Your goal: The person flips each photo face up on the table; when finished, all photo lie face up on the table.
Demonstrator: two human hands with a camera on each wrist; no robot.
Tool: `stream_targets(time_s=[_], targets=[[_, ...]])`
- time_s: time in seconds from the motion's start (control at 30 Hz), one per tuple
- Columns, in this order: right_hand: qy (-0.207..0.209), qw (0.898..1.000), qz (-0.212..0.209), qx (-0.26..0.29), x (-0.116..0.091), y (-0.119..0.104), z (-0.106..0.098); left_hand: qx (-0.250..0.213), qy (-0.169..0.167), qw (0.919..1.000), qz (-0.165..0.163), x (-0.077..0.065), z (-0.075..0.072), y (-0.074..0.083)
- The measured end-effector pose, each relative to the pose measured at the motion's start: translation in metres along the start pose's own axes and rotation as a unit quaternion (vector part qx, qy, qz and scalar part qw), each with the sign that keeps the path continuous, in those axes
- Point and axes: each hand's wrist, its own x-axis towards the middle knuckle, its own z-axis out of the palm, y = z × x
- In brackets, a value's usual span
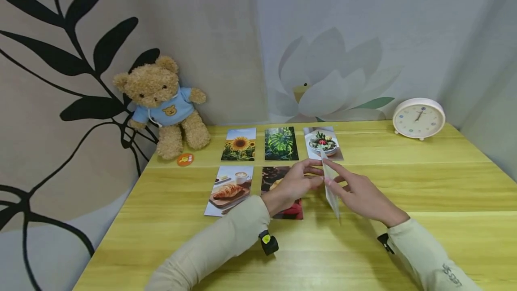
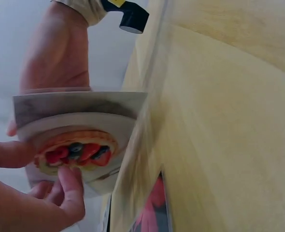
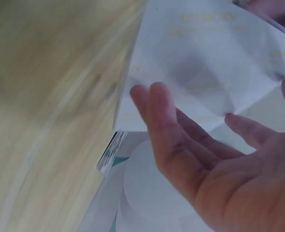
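Observation:
My left hand (image 1: 292, 185) pinches an upright photo card (image 1: 332, 192) with its fingers and thumb. A fruit tart with berries (image 2: 77, 150) is pictured on the card's left-facing side. Its white back (image 3: 191, 67), with faint gold print, faces my right hand (image 1: 361, 194), whose extended fingers touch it. Beneath my left forearm lies a dark and red picture card (image 1: 296, 210), partly covered. Just beyond the hands is a card with a bowl of cacti (image 1: 321, 134).
Flat on the wooden table (image 1: 169, 246) lie a croissant card (image 1: 230, 187), a sunflower card (image 1: 238, 145) and a green leaf card (image 1: 281, 143). A teddy bear (image 1: 169, 107) sits at the back left by a round orange sticker (image 1: 185, 160). A white clock (image 1: 418, 118) stands at the back right.

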Motion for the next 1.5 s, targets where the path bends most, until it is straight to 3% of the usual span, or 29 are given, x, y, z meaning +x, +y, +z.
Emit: stream_targets(time_s=[0.17,0.4,0.6,0.77,0.87,0.97,1.23,1.5], targets=[[-0.010,0.996,0.013,0.085,-0.001,-0.002,-0.004,0.009,0.000,0.9997,-0.023,0.001,0.002,0.001],[-0.012,0.971,0.004,0.238,-0.005,-0.001,-0.015,0.008,-0.005,0.9983,-0.057,-0.001,0.004,0.006],[0.024,0.961,0.026,0.274,-0.006,0.008,-0.023,0.018,0.008,0.9975,-0.067,-0.002,0.005,0.006],[0.099,0.966,0.053,0.231,-0.009,0.023,-0.028,0.031,0.045,0.9966,-0.062,-0.002,0.005,0.004],[0.146,0.972,0.060,0.176,-0.012,0.032,-0.029,0.044,0.045,0.9966,-0.053,-0.002,0.003,0.005],[0.166,0.977,0.066,0.114,-0.012,0.040,-0.028,0.060,0.037,0.9965,-0.046,-0.004,0.001,0.005],[0.085,0.994,0.066,0.009,-0.006,0.043,-0.024,0.099,0.020,0.9934,-0.055,-0.001,-0.003,0.002],[0.000,0.996,0.091,-0.010,-0.003,0.044,-0.019,0.135,-0.016,0.9888,-0.062,0.004,-0.004,0.000]])
